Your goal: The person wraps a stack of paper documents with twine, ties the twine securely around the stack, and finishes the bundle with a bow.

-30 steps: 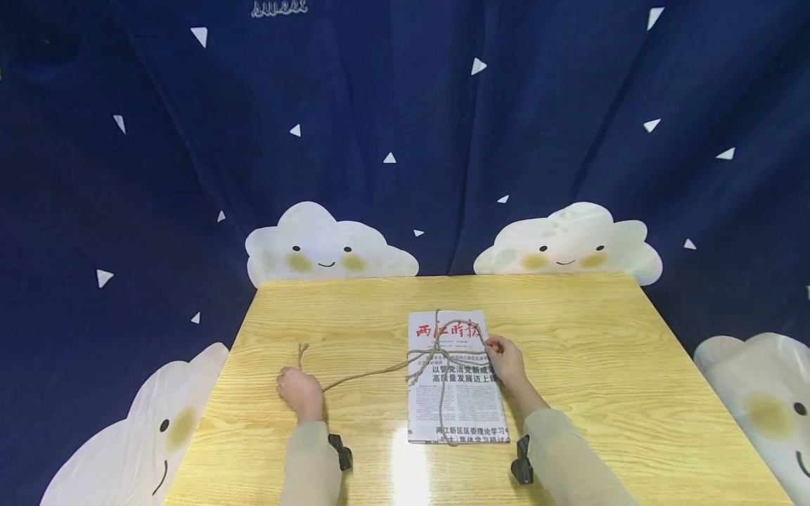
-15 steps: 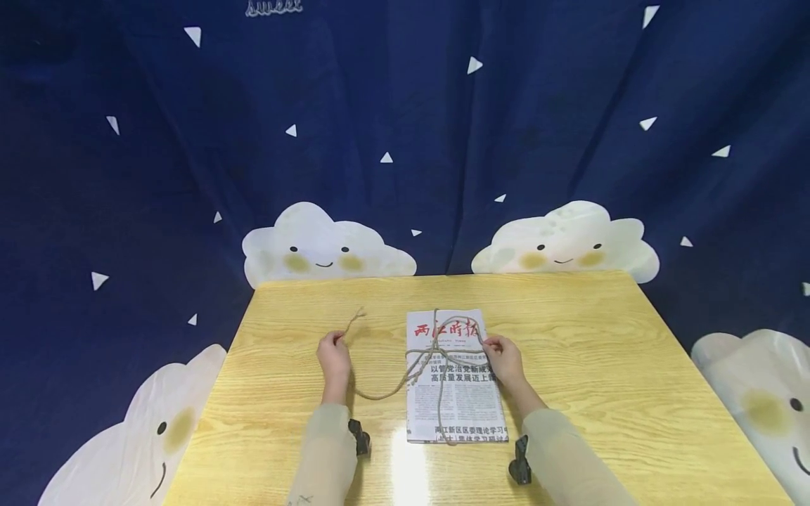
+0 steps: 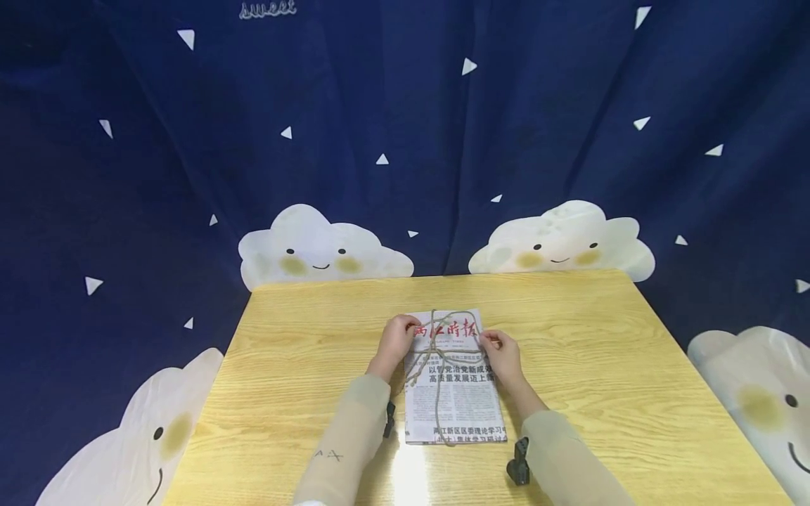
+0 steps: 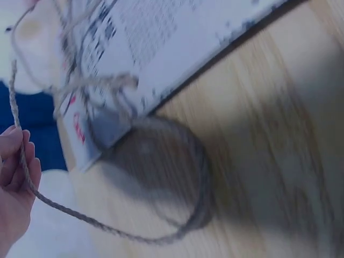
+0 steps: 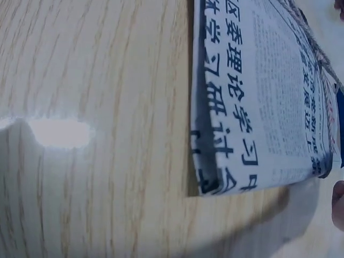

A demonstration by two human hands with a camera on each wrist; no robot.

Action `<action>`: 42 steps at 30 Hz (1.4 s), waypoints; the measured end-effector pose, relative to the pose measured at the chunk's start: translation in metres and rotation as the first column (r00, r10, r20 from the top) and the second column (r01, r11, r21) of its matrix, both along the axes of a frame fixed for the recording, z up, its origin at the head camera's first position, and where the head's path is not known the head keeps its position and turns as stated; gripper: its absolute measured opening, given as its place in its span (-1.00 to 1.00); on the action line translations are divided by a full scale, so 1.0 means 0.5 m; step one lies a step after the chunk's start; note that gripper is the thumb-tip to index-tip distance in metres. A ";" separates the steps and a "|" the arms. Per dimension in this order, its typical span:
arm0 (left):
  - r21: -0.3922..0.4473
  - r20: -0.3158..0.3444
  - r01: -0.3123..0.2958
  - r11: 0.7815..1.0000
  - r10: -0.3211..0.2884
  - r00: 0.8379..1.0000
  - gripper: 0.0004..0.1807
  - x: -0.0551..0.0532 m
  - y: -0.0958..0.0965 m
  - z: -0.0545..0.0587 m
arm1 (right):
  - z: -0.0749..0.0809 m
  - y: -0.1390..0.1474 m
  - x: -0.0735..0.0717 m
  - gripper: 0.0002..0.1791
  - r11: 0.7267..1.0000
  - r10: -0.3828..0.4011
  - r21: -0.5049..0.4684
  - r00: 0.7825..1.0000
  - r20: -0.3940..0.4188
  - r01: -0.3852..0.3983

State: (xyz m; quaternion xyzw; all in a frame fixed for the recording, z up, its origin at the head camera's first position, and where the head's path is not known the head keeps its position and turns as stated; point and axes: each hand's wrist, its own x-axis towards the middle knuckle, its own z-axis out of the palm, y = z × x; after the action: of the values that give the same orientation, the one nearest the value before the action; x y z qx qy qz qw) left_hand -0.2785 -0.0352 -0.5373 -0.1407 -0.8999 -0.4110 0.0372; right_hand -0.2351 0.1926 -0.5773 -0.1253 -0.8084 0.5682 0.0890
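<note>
A folded newspaper bundle lies on the table with a thin brown rope crossed around it and knotted near its upper middle. At the bundle's upper left, my left hand pinches one free rope end. In the left wrist view that end sticks up past the thumb and fingers, and the rope sags below the hand in a wide curve. My right hand pinches a rope loop at the bundle's right edge. Only a fingertip of it shows in the right wrist view, so its grip is hidden there.
The wooden table extends on every side of the bundle. Behind it hangs a dark blue curtain with white clouds and triangles. Small black devices sit on both wrists.
My left hand has come from the far left to the bundle's upper left edge, bringing the rope end along, and the once-stretched rope has slackened. The right hand stays in place.
</note>
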 end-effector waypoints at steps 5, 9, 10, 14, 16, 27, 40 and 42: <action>-0.106 0.041 0.092 0.990 -0.088 0.995 -0.86 0.000 0.038 -0.011 | 0.007 -0.008 0.007 -0.79 0.997 0.005 -0.083 1.000 0.028 -0.003; -0.141 0.058 0.124 0.982 -0.117 0.991 -0.87 -0.001 0.058 -0.024 | 0.002 -0.009 0.012 -0.80 0.993 0.023 -0.115 0.999 0.036 -0.019; -0.153 0.051 0.131 0.979 -0.125 0.991 -0.87 -0.001 0.062 -0.027 | 0.000 -0.009 0.013 -0.80 0.994 0.028 -0.103 0.999 0.034 -0.024; -0.187 0.033 0.159 0.969 -0.156 0.987 -0.86 0.000 0.070 -0.033 | -0.005 -0.007 0.017 -0.82 0.997 0.065 -0.051 0.997 0.035 -0.063; -0.192 0.011 0.172 0.966 -0.173 0.985 -0.86 0.001 0.073 -0.035 | -0.007 -0.007 0.018 -0.81 0.996 0.092 -0.014 0.995 0.039 -0.092; -0.203 -0.110 0.120 0.972 -0.144 0.983 -0.83 0.016 0.068 -0.045 | -0.026 -0.003 0.024 -0.88 0.950 0.236 0.205 0.972 0.015 -0.234; -0.166 0.161 0.044 0.985 -0.017 0.987 -0.72 0.023 -0.047 -0.053 | -0.024 -0.007 0.022 -0.88 0.938 0.206 0.277 0.978 0.033 -0.207; -0.165 0.185 0.096 0.982 -0.064 0.981 -0.78 0.025 -0.066 -0.058 | -0.022 -0.009 0.023 -0.87 0.941 0.189 0.279 0.981 0.040 -0.193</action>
State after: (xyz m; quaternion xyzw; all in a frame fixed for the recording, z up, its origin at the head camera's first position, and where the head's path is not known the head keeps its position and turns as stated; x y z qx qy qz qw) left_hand -0.2660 -0.0684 -0.5662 -0.1421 -0.9256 -0.3433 -0.0728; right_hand -0.2234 0.1881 -0.5881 -0.0359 -0.8899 0.4525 0.0453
